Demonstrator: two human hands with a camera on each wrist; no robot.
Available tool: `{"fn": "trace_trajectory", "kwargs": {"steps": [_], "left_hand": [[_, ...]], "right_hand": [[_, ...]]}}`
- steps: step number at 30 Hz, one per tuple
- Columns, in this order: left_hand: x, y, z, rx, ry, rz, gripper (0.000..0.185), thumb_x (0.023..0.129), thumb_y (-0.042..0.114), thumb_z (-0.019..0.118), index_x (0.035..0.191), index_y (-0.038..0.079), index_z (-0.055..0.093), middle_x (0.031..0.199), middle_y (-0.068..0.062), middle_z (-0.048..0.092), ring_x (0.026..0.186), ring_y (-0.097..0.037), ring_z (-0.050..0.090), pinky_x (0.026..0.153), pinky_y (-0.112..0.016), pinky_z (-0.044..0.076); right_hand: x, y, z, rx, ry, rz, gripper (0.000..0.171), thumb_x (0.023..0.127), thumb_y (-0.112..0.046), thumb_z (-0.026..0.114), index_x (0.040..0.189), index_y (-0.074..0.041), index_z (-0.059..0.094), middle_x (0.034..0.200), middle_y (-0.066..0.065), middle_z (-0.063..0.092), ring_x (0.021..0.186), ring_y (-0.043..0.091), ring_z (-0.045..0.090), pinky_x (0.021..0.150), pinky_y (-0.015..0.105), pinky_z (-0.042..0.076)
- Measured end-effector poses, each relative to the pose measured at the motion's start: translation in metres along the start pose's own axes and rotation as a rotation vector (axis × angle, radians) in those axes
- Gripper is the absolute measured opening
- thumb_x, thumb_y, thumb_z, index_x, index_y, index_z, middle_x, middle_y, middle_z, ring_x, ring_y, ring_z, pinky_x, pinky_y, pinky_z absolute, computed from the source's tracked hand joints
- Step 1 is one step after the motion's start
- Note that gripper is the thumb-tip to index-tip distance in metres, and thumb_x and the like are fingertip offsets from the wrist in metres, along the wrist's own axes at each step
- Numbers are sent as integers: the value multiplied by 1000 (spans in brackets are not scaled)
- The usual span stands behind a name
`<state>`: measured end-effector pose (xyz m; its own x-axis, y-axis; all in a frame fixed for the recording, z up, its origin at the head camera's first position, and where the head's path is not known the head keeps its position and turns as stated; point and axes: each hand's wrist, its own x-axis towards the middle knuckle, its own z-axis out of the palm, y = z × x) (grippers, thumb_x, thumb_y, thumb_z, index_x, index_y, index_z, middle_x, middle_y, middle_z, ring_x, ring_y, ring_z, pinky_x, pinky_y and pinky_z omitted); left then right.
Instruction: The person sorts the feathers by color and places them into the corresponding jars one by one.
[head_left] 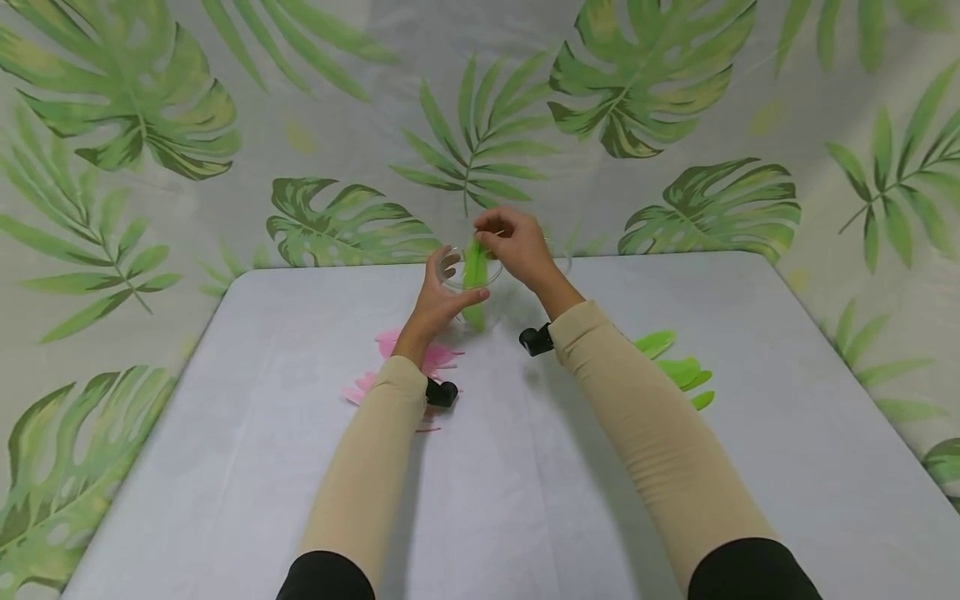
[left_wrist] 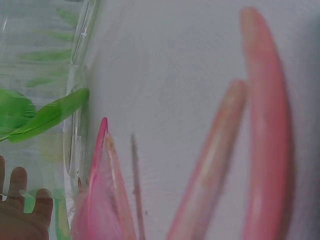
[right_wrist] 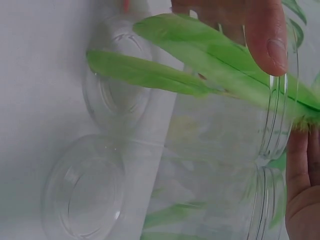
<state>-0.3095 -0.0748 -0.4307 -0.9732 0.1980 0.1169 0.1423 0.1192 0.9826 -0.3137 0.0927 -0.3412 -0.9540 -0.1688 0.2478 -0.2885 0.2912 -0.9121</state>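
My left hand grips a clear plastic jar near its rim, the thumb lying across the front. In the right wrist view one green feather lies low inside the jar. A larger green feather slants down through the mouth, its upper end pinched by my right hand. Left-hand fingers show through the clear wall in the left wrist view. A second clear jar stands right beside the first.
Pink feathers lie on the white table by my left forearm, their quills close to the left wrist camera. More green feathers lie beyond my right forearm. A leaf-printed cloth hangs behind the table's far edge.
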Motion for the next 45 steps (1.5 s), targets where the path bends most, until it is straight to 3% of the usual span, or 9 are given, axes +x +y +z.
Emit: {"fn": "trace_trajectory", "kwargs": {"steps": [13,20,29,37,45], "left_hand": [[-2,0,-1,12,3,-5,101,81,24,82,156,21,13,159,-7,31,150,-33,25,119,-52,30],[-2,-2,0,12,1,-5,101,80,24,82,156,22,14,159,-7,32,150,-33,26,119,-52,31],[-2,0,1,19,-3,6,100,81,23,81,156,22,15,159,-7,32,149,-34,26,119,-52,30],[-2,2,-3,17,5,1,101,81,18,81,157,22,14,160,-7,31,150,-34,25,121,-50,29],[1,0,-3,4,-14,0,103,81,19,81,157,20,13,161,-8,29,151,-34,24,119,-52,30]], "right_hand": [[1,1,1,2,-18,14,20,97,-14,64,114,-5,68,116,14,68,100,25,66,84,34,57],[-2,-1,-7,-96,-46,29,30,99,-18,61,129,-14,66,134,7,64,121,24,62,101,40,51],[-12,-16,-42,-246,-85,-46,30,100,-19,59,128,-12,66,135,9,62,121,27,58,99,45,50],[-35,-25,-87,-411,-96,-164,21,99,-14,60,116,-7,70,123,12,66,110,27,63,94,44,53],[-98,5,-126,-531,-106,-274,13,96,-10,64,105,-11,73,106,5,71,93,3,63,78,16,51]]}}
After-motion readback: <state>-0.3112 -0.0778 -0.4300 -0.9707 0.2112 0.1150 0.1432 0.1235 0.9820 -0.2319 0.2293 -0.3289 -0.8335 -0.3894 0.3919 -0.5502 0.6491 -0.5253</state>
